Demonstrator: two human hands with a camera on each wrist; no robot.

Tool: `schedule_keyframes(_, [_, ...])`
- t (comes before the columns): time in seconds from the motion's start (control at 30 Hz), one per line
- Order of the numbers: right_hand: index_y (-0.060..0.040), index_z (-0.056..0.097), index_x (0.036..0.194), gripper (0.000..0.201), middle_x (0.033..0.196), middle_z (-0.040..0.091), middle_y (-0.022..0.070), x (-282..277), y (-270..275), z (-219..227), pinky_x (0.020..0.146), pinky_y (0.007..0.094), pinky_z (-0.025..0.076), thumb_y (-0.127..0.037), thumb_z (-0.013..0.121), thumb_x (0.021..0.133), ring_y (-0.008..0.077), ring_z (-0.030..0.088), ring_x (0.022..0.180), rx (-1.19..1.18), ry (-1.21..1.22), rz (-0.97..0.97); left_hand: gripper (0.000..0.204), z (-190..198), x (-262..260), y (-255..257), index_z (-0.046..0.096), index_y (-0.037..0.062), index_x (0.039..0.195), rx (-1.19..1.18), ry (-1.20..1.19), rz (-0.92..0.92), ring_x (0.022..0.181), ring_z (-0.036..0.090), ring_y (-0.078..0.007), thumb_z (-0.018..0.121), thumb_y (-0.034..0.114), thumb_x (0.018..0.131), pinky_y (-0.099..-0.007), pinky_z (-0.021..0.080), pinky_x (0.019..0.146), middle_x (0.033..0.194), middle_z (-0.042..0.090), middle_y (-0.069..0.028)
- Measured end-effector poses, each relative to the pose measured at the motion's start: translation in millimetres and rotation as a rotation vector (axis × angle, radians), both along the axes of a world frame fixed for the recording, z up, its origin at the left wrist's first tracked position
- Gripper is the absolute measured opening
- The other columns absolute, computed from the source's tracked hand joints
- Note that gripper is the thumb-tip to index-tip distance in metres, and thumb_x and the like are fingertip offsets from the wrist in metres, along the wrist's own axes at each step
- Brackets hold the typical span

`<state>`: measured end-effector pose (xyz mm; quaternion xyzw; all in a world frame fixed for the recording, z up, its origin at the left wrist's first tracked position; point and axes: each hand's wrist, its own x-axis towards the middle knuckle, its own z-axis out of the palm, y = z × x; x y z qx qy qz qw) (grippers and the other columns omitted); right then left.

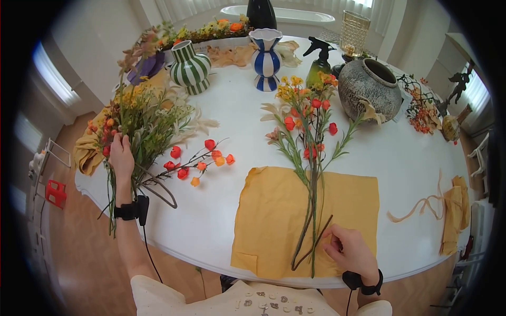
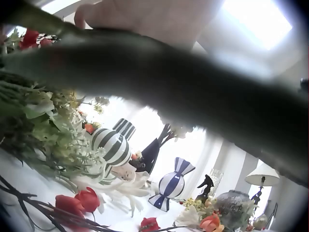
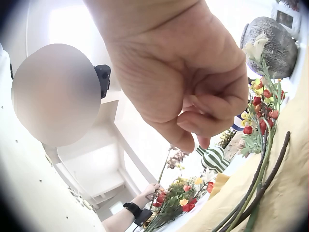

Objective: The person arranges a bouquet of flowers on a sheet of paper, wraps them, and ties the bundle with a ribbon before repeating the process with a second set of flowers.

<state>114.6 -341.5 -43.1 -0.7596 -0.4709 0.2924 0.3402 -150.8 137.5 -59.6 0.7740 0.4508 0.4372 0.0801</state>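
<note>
At the left, my left hand pinches a long green flower stem over a heap of mixed artificial flowers. In the left wrist view a blurred dark stem crosses close to the camera. My right hand hangs loosely curled with nothing in its fingers, low over a yellow wrapping sheet. Just left of it lies a small bouquet of red, orange and yellow blooms. Its stems run down across the sheet, one of them brown and bent near the right fingertips.
Behind stand a green-striped vase, a blue-striped vase, a spray bottle and a grey round pot. Red-orange blossom sprigs lie mid-left on the white table. A ribbon and folded cloth lie right.
</note>
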Motion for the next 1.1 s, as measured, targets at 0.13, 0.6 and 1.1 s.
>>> schedule_keyframes(0.13, [-0.0021, 0.054, 0.083, 0.013, 0.048, 0.038, 0.0023, -2.2, 2.1, 3.8, 0.041, 0.0259, 0.030, -0.003, 0.062, 0.074, 0.0121, 0.036, 0.041, -0.005, 0.020, -0.003, 0.018, 29.2, 25.7, -12.1, 0.048, 0.0096, 0.096, 0.199, 0.322, 0.186, 0.082, 0.056, -0.0228, 0.036, 0.023, 0.093, -0.0477, 0.020, 0.087, 0.085, 0.061, -0.0030])
schedule_keyframes(0.6, [-0.0023, 0.051, 0.085, 0.012, 0.048, 0.039, 0.0035, -3.0, 4.9, 10.4, 0.043, 0.0295, 0.033, -0.004, 0.061, 0.077, 0.0166, 0.040, 0.041, 0.011, 0.030, 0.060, 0.014, 108.4, 135.0, -128.4, 0.040, 0.0037, 0.096, -0.151, -0.314, -0.724, 0.058, 0.061, -0.0143, 0.036, 0.017, 0.096, -0.0221, 0.045, 0.058, 0.073, 0.061, -0.0107])
schedule_keyframes(1.1, [-0.0001, 0.050, 0.104, 0.026, 0.066, 0.055, 0.0052, -10.1, 13.2, 5.1, 0.048, 0.0260, 0.042, -0.014, 0.058, 0.084, 0.0156, 0.052, 0.050, 0.049, 0.240, 0.071, 0.011, -13.8, 164.9, -280.4, 0.028, 0.0067, 0.096, -1.215, -0.322, -1.450, 0.095, 0.060, -0.0251, 0.029, 0.018, 0.096, -0.0314, 0.050, 0.076, 0.105, 0.056, -0.0236])
